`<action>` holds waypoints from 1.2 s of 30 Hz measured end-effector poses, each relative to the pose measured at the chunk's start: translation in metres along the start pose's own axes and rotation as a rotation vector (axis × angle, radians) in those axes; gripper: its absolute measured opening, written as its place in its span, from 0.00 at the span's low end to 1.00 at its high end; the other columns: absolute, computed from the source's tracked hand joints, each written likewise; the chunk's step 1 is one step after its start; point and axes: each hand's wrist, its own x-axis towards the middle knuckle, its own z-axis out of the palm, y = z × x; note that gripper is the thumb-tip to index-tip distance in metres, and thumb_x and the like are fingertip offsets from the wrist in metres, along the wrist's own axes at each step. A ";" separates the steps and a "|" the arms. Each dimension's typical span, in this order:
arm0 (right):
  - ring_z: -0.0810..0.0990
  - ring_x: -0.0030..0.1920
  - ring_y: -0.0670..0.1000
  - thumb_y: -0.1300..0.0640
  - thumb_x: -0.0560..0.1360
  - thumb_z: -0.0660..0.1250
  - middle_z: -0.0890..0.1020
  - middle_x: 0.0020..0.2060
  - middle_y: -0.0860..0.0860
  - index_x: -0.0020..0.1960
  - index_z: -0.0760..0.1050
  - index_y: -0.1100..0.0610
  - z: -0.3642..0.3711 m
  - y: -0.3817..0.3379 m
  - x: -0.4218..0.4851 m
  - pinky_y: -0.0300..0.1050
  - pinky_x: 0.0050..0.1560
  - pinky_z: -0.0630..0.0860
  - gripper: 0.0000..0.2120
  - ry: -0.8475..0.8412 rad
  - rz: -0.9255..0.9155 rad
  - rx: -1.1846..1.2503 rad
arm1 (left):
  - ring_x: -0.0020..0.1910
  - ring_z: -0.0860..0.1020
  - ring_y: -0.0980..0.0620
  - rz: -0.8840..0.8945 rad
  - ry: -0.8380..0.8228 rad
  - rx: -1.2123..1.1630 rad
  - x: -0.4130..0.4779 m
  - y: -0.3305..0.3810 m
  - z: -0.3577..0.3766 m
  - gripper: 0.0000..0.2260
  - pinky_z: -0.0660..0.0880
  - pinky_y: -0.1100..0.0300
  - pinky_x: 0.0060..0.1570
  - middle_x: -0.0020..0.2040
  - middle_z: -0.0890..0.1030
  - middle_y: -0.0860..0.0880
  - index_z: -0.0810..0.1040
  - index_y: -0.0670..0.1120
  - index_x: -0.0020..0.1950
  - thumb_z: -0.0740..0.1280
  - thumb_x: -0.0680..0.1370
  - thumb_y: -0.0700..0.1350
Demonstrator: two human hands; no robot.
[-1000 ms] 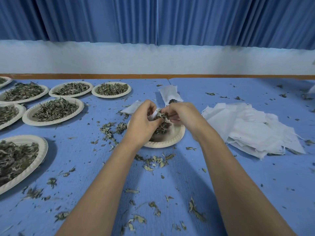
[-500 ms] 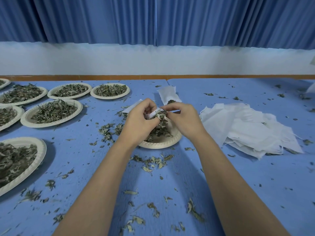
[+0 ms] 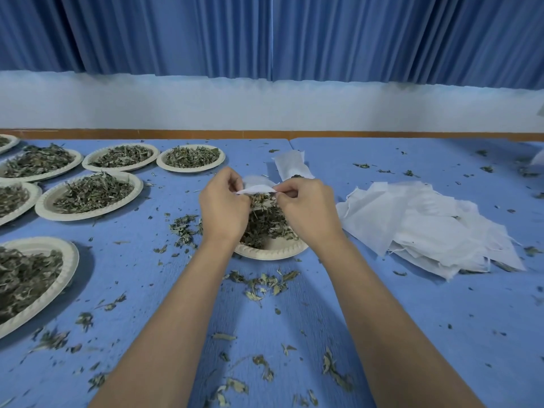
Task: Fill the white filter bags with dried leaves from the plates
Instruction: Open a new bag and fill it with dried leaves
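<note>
My left hand [image 3: 223, 207] and my right hand [image 3: 306, 212] hover over a paper plate [image 3: 270, 251] of dried leaves [image 3: 266, 223] in the middle of the blue table. Between them they pinch the top edge of a white filter bag [image 3: 255, 188], one hand at each end, and stretch it flat. Most of the bag's body is hidden behind my hands. A filled white bag [image 3: 291, 167] lies just beyond the plate. A heap of unfilled white filter bags [image 3: 426, 225] lies to the right.
Several paper plates heaped with dried leaves [image 3: 88, 195] stand along the left side, one large plate [image 3: 69, 260] at the near left. Loose leaves [image 3: 262, 284] are scattered over the table, thickest near my forearms. A white wall and blue curtain stand behind the table.
Both hands rose a little above the plate and drew apart, pulling the bag's top edge taut between them. Earlier they were close together and lower over the leaves.
</note>
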 end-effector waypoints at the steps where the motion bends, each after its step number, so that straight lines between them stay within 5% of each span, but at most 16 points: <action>1: 0.78 0.39 0.44 0.62 0.74 0.65 0.85 0.42 0.51 0.51 0.82 0.57 -0.001 0.000 0.000 0.27 0.37 0.69 0.09 0.004 0.022 0.013 | 0.28 0.67 0.53 -0.007 -0.027 -0.004 0.001 0.001 0.000 0.16 0.70 0.55 0.30 0.31 0.68 0.51 0.65 0.49 0.34 0.63 0.71 0.29; 5: 0.83 0.40 0.52 0.63 0.75 0.65 0.83 0.40 0.54 0.51 0.81 0.60 -0.001 0.002 0.002 0.47 0.46 0.81 0.08 -0.011 0.138 0.168 | 0.29 0.68 0.60 -0.103 -0.220 -0.147 0.003 0.001 -0.004 0.11 0.69 0.64 0.33 0.34 0.69 0.52 0.68 0.50 0.38 0.63 0.74 0.35; 9: 0.80 0.28 0.44 0.64 0.76 0.64 0.80 0.37 0.51 0.52 0.80 0.63 0.001 0.003 0.000 0.37 0.35 0.81 0.08 -0.023 0.205 0.250 | 0.36 0.70 0.57 -0.191 -0.387 -0.339 0.003 0.000 -0.012 0.09 0.68 0.56 0.41 0.39 0.69 0.52 0.69 0.50 0.42 0.59 0.75 0.35; 12: 0.80 0.27 0.43 0.66 0.76 0.64 0.78 0.35 0.49 0.50 0.79 0.63 0.000 0.002 0.000 0.36 0.33 0.80 0.07 -0.028 0.255 0.320 | 0.38 0.70 0.58 -0.134 -0.481 -0.233 0.002 -0.003 -0.012 0.11 0.69 0.60 0.41 0.42 0.70 0.53 0.67 0.53 0.46 0.69 0.73 0.43; 15: 0.82 0.32 0.48 0.67 0.75 0.63 0.80 0.34 0.51 0.49 0.79 0.63 -0.001 0.000 0.000 0.40 0.35 0.82 0.07 -0.031 0.290 0.370 | 0.36 0.67 0.59 -0.014 -0.445 -0.078 -0.001 -0.005 -0.008 0.18 0.67 0.64 0.36 0.41 0.69 0.54 0.67 0.52 0.47 0.75 0.68 0.50; 20: 0.83 0.30 0.47 0.67 0.75 0.63 0.81 0.35 0.54 0.48 0.78 0.62 -0.004 -0.004 -0.002 0.36 0.33 0.80 0.06 -0.084 0.300 0.445 | 0.27 0.65 0.61 0.016 -0.296 -0.114 -0.002 -0.004 -0.003 0.13 0.64 0.70 0.27 0.33 0.69 0.52 0.68 0.50 0.39 0.72 0.72 0.41; 28: 0.82 0.35 0.48 0.61 0.69 0.67 0.79 0.27 0.44 0.33 0.75 0.50 -0.005 -0.012 -0.005 0.42 0.38 0.79 0.09 -0.104 0.065 0.061 | 0.25 0.62 0.54 -0.051 -0.041 0.026 0.004 0.002 0.003 0.15 0.60 0.69 0.20 0.29 0.67 0.51 0.65 0.48 0.33 0.63 0.70 0.30; 32: 0.83 0.37 0.51 0.63 0.71 0.65 0.81 0.30 0.50 0.40 0.79 0.56 -0.003 -0.007 -0.003 0.50 0.45 0.81 0.05 -0.029 0.114 0.151 | 0.26 0.63 0.54 -0.044 -0.152 0.015 0.006 0.001 0.003 0.14 0.62 0.69 0.21 0.30 0.69 0.50 0.66 0.48 0.35 0.66 0.72 0.33; 36: 0.83 0.39 0.53 0.63 0.74 0.64 0.83 0.35 0.55 0.47 0.81 0.61 0.000 -0.003 0.001 0.53 0.47 0.81 0.07 0.038 0.162 0.192 | 0.32 0.67 0.53 -0.069 -0.359 -0.085 0.004 -0.001 -0.004 0.13 0.69 0.63 0.33 0.36 0.70 0.50 0.68 0.50 0.41 0.73 0.71 0.43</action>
